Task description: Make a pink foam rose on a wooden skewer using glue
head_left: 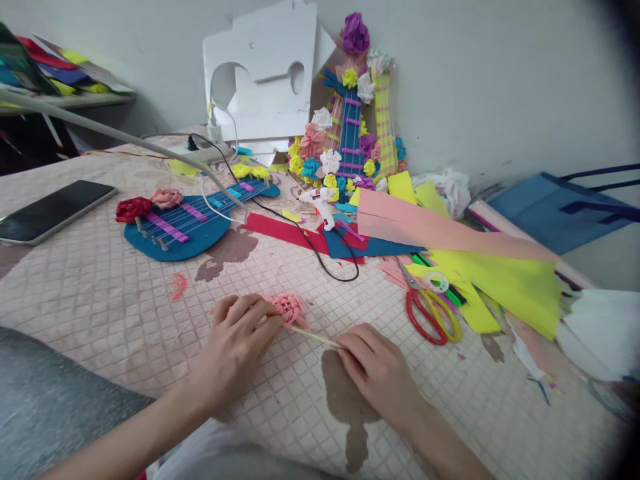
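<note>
A pink crepe paper flower point(289, 308) sits at the near middle of the table, with a thin pale stick point(316, 337) running from it toward the right. My left hand point(245, 327) is closed at the flower's left side, fingers curled around its base where the stick meets it. With thumb and fingers pinched, my right hand point(373, 363) grips the other end of the stick. Both forearms rest low over the tablecloth. The flower's underside is hidden by my left fingers.
A blue paper guitar point(200, 223) lies behind my left hand, near a phone point(57, 210). Beyond stand a white glue gun point(323, 203) with its cord and several flower-covered instruments point(350, 133). Scissors point(430, 313) and yellow paper point(515, 287) lie right.
</note>
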`<state>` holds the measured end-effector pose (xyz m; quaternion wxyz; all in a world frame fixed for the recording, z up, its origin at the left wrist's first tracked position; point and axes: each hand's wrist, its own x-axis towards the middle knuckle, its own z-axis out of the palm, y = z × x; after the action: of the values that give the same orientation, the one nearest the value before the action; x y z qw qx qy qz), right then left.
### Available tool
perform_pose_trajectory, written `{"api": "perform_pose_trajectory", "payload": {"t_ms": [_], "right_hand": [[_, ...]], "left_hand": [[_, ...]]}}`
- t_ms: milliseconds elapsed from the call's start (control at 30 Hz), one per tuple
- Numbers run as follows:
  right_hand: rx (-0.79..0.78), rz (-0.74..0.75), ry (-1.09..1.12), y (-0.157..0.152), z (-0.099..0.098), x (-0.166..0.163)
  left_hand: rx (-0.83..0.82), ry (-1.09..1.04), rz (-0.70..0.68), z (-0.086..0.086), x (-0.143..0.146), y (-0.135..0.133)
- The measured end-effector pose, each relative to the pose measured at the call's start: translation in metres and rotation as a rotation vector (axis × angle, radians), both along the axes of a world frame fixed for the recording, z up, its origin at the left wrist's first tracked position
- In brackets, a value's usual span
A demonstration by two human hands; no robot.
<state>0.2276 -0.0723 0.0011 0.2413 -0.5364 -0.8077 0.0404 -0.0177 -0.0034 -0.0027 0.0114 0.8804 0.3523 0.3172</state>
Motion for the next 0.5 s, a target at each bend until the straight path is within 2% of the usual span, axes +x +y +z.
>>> {"api": "perform_pose_trajectory", "payload": {"t_ms": [67, 167, 367, 500], "right_hand": [[0.034, -0.052, 0.041, -0.001, 0.0, 0.016], [0.059, -0.207, 0.095, 0.012, 0.002, 0.038], [0.063, -0.441, 0.021, 0.073, 0.003, 0.071], [0.068, -0.449, -0.149, 0.096, 0.002, 0.081]], "left_hand": [[0.013, 0.008, 0.003, 0.0, -0.002, 0.002], [0.047, 0.017, -0.015, 0.0, -0.006, 0.007], [0.033, 0.053, -0.092, 0.002, -0.012, 0.016], [-0.011, 0.062, -0.148, 0.007, -0.016, 0.015]]}}
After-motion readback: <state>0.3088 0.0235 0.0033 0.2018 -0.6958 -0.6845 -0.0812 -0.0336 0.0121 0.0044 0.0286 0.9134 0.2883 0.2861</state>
